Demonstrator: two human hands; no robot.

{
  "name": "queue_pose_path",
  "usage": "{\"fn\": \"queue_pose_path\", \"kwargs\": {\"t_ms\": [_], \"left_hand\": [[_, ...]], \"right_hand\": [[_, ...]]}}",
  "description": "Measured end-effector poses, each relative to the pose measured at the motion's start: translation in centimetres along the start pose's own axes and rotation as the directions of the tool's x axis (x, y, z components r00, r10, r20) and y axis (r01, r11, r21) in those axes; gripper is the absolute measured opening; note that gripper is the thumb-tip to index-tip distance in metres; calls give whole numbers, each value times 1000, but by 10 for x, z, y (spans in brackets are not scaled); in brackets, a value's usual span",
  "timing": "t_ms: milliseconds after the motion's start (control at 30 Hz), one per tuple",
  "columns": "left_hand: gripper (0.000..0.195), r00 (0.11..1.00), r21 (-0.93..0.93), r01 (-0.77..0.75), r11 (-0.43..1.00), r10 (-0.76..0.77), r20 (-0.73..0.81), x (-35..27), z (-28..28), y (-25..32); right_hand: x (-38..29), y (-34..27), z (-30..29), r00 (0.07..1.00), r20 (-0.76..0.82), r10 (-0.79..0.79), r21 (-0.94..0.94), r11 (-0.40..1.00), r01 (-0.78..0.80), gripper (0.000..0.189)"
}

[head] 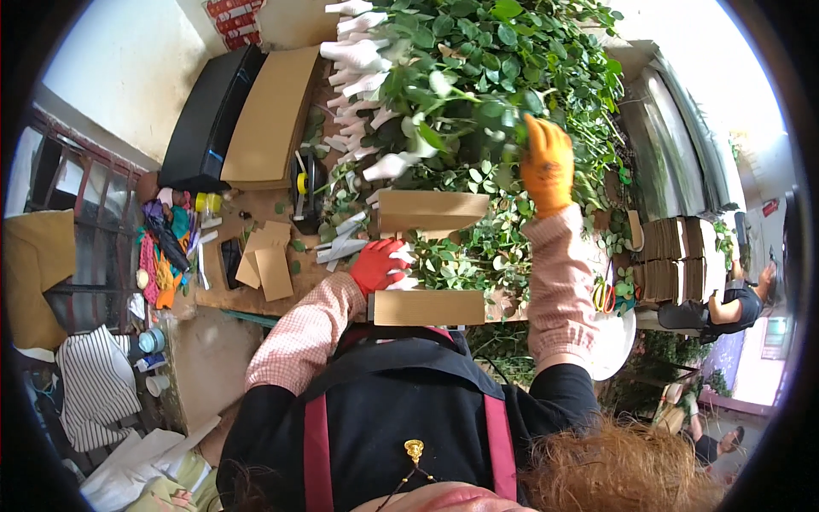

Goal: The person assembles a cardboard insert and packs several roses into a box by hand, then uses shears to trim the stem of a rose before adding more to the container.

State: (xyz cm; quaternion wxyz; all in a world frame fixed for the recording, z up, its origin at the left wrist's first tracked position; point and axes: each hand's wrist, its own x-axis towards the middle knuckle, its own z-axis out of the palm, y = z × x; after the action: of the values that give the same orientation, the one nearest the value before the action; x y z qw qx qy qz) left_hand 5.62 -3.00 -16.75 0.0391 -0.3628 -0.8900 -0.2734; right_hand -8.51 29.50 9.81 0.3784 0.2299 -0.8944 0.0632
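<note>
My left hand (381, 265), in a red glove, is curled over white-sleeved flower heads at the near edge of the worktable, between two upright cardboard flaps (432, 211) (429, 308). Leafy stems (454, 259) run to the right from those heads. Farther out and to the right, my right hand (549, 163) wears an orange glove and has its fingers closed around blurred green leafy stems; the exact grip is partly hidden by leaves. A large heap of leafy flower stems (512, 57) fills the far side, its white-sleeved heads (358, 57) pointing left.
A black tape dispenser (307, 192), cardboard pieces (269, 256) and a phone (231, 262) lie left of the stems. Cardboard sheets (272, 115) stand behind. At right are scissors (603, 296), stacked cardboard (678, 259) and wrapping sheets (678, 141). Other people are at the far right.
</note>
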Motion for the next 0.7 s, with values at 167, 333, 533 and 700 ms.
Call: {"fn": "queue_pose_path", "kwargs": {"t_ms": [167, 333, 533, 700], "left_hand": [[25, 997, -82, 74, 994, -70, 43, -6, 11, -1], [25, 997, -142, 57, 988, -49, 57, 1, 12, -1], [25, 940, -872, 245, 424, -325, 106, -10, 28, -5], [29, 1000, -130, -9, 991, 8, -8, 3, 4, -1]], "right_hand": [[-41, 12, -77, 885, 437, -162, 166, 981, 97, 57], [-81, -16, -68, 853, 514, -89, 222, 974, -32, 59], [-28, -85, -72, 853, 355, -384, 460, 866, 198, 52], [-70, -29, -87, 887, 462, 1, 288, 945, -152, 53]]}}
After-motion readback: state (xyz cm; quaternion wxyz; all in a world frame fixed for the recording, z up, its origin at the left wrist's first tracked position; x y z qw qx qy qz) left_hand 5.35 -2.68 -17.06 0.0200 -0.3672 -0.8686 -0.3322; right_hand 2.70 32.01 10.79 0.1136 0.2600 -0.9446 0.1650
